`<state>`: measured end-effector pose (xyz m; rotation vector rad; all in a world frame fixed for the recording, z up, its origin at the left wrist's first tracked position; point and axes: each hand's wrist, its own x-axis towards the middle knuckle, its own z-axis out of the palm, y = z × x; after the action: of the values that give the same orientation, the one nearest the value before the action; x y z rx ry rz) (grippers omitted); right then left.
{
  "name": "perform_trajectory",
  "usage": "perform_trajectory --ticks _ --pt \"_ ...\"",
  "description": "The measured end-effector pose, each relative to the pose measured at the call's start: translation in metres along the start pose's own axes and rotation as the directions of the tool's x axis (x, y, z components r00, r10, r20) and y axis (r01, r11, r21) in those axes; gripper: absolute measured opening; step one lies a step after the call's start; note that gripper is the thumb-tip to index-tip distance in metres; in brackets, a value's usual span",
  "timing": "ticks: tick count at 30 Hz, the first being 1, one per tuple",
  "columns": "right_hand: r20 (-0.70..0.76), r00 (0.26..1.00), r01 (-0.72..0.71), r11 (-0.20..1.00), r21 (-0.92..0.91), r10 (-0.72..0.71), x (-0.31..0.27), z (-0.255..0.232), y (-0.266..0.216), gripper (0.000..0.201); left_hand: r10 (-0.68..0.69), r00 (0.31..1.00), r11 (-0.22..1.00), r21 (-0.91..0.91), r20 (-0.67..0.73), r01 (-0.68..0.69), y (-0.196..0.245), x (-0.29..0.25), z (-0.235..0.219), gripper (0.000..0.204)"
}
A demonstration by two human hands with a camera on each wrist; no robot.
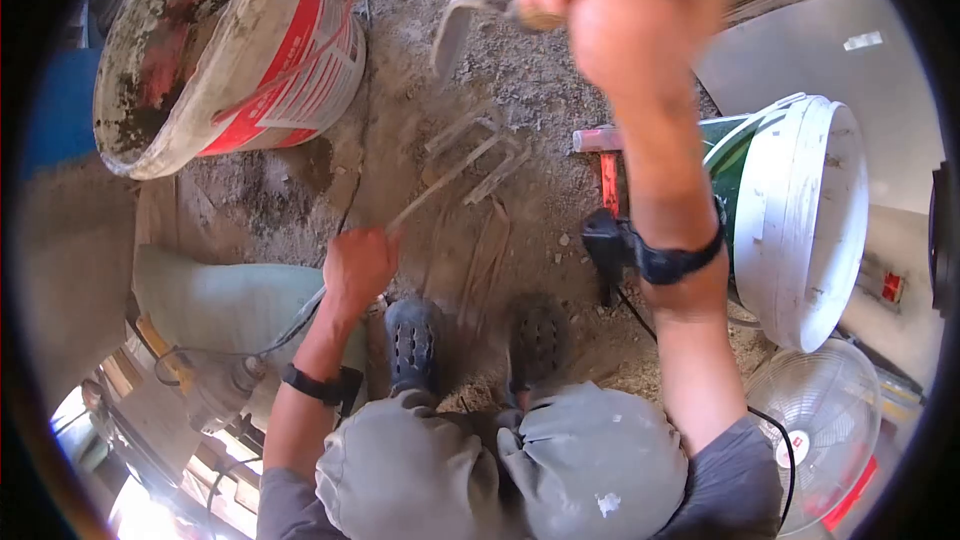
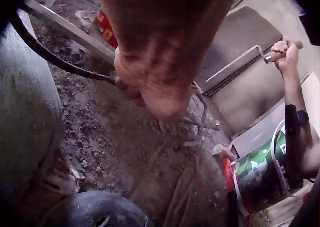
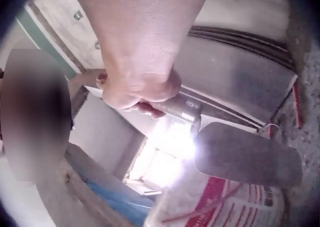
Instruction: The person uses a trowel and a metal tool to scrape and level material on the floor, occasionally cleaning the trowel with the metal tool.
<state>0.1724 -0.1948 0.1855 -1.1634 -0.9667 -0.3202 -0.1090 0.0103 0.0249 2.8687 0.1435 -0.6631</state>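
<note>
My right hand (image 1: pixel 630 10) is raised at the top of the head view, blurred by motion, and grips the wooden handle of a trowel. Edge-on in the left wrist view, the trowel (image 2: pixel 232 65) has a cranked neck; its flat, round-ended blade (image 3: pixel 247 157) fills part of the right wrist view. Low over the ground, my left hand (image 1: pixel 355 265) curls round the near end of a thin rod (image 1: pixel 450 180). Square-cornered bars show at the rod's far end, close over the dirt floor. The left palm and fingers are mostly hidden in the left wrist view.
A mortar-crusted bucket (image 1: pixel 335 65) leans at upper left. At right lies a white bucket (image 1: pixel 790 230) with a green side, beside a red-handled tool (image 1: pixel 609 180). A fan (image 1: pixel 815 450) stands lower right, and pale boards (image 1: pixel 820 80) lean behind. Cables cross the rubble floor.
</note>
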Motion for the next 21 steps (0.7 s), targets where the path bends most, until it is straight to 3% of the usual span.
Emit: perform_trajectory --ticks 1,5,7,11,14,17,21 --pt "-0.005 1.000 -0.028 0.993 0.117 0.028 -0.002 -0.005 -0.018 0.009 -0.003 1.000 1.000 0.004 0.018 0.003 -0.001 0.002 0.001 0.045" --pt "-0.015 0.996 -0.090 0.994 -0.066 0.089 -0.043 0.004 -0.085 0.016 -0.005 0.999 0.999 -0.043 -0.041 0.004 -0.003 0.003 0.004 0.047" --pt "0.026 0.995 -0.094 0.989 -0.115 0.097 -0.068 0.008 -0.104 0.015 0.041 0.999 0.998 -0.041 0.011 -0.040 0.000 0.001 -0.010 0.046" --pt "0.201 0.979 0.067 0.986 -0.151 -0.036 -0.099 0.030 -0.117 0.022 0.010 0.998 1.000 -0.028 0.066 -0.009 0.004 0.000 -0.014 0.042" --pt "0.335 0.919 0.242 0.968 -0.068 -0.206 -0.111 0.055 -0.125 0.026 0.081 0.996 0.995 -0.059 -0.037 -0.083 0.012 -0.004 -0.024 0.042" --pt "0.360 0.900 0.293 0.953 -0.078 -0.247 -0.117 0.065 -0.142 0.026 -0.012 1.000 0.999 -0.033 -0.008 0.012 0.006 0.001 -0.011 0.044" --pt "0.336 0.909 0.346 0.897 -0.274 -0.248 -0.141 0.054 -0.106 0.026 -0.010 1.000 1.000 -0.027 -0.007 0.009 0.007 -0.001 -0.007 0.046"
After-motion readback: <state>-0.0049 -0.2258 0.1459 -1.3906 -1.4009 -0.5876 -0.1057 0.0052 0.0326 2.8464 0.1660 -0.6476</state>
